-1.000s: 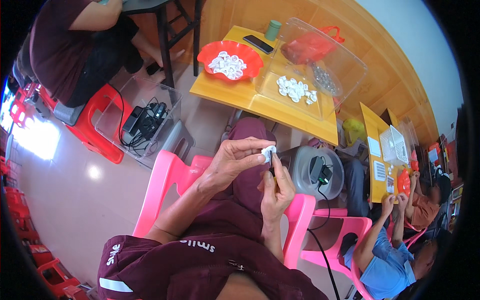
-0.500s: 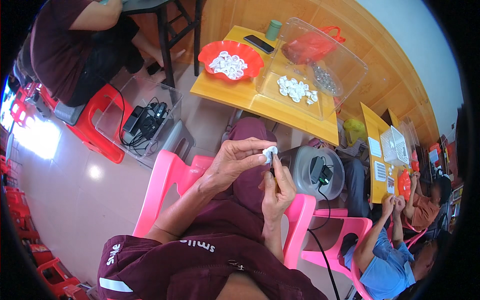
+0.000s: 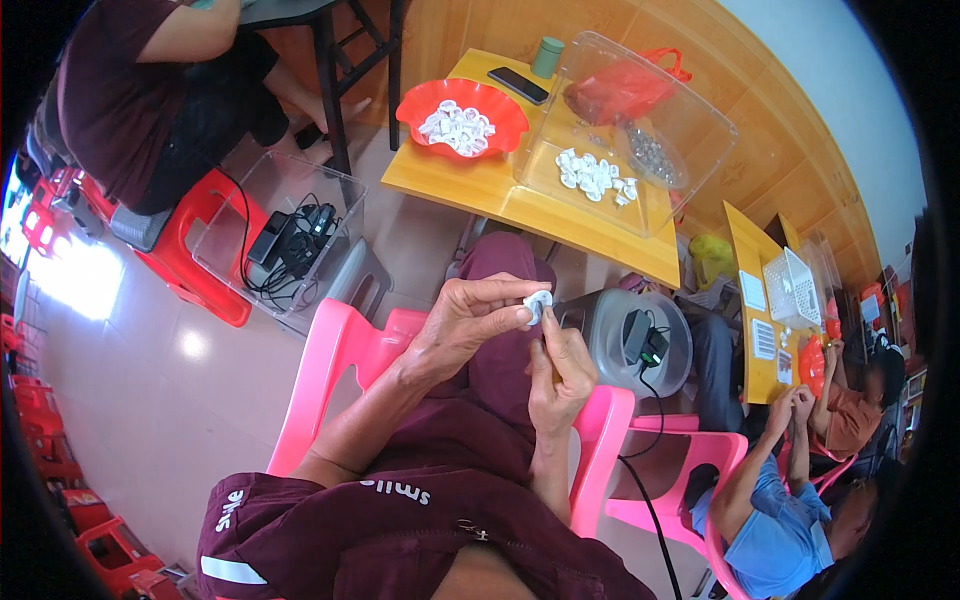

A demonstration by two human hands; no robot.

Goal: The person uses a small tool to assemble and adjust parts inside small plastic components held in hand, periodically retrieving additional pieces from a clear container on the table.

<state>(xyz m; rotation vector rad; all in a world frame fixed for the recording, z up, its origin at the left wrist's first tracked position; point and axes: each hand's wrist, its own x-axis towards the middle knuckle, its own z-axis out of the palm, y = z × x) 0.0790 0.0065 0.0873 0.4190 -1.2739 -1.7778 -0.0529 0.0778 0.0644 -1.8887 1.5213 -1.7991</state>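
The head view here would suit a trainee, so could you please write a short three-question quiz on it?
1. True or false: the red bowl on the yellow table is empty.
2. What colour is the canister near the phone? (a) blue (b) green (c) white
3. What does the person's left hand pinch between thumb and fingers?

Key:
1. False; it holds a heap of white pieces.
2. (b) green.
3. A small white piece.
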